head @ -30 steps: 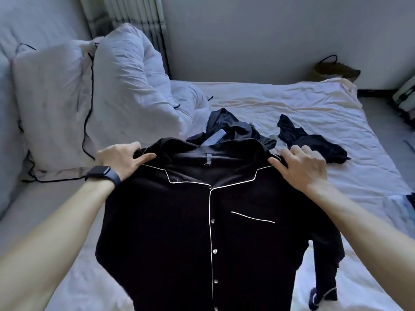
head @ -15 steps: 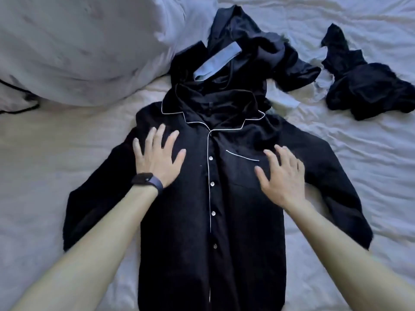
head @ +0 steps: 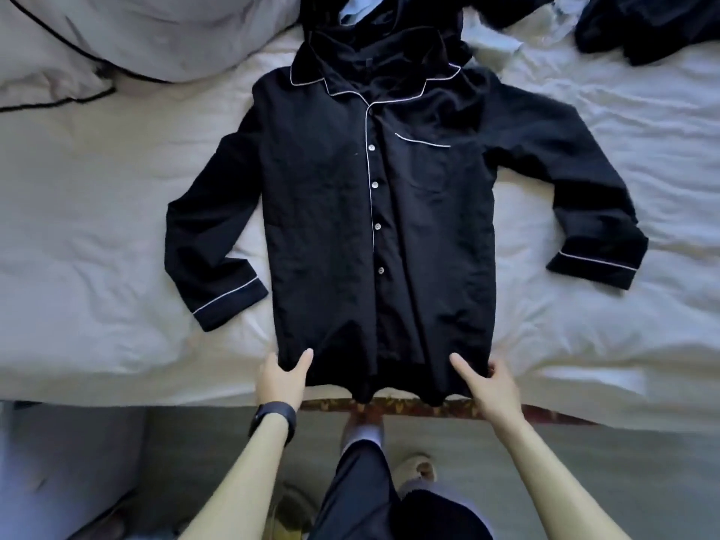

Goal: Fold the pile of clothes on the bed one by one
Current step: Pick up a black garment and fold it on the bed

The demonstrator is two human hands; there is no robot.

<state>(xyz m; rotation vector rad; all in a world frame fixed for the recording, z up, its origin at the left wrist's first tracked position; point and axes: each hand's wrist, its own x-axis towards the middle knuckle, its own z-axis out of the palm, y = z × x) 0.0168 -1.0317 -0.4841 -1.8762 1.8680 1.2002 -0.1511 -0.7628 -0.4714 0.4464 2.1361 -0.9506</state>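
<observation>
The left hand (head: 282,378) and right hand (head: 491,385) are pinching the shirt's (head: 331,212) hem corners at the bed's (head: 97,305) near edge, fingers (head: 303,362) clamped on cloth, flattening it; sleeves (head: 210,243) are probably needing folding inward next.

I log: shirt (head: 323,212) black, white piping, pale buttons. Bed sheet (head: 78,228) white. Pillow (head: 136,29), 11 o'clock: white, black piping. Heap (head: 643,25), 1 o'clock: black.

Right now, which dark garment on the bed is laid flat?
The black button-front shirt with white piping, hem gripped by left hand and right hand. The dark heap past its collar and the dark bundle far right are crumpled.
</observation>
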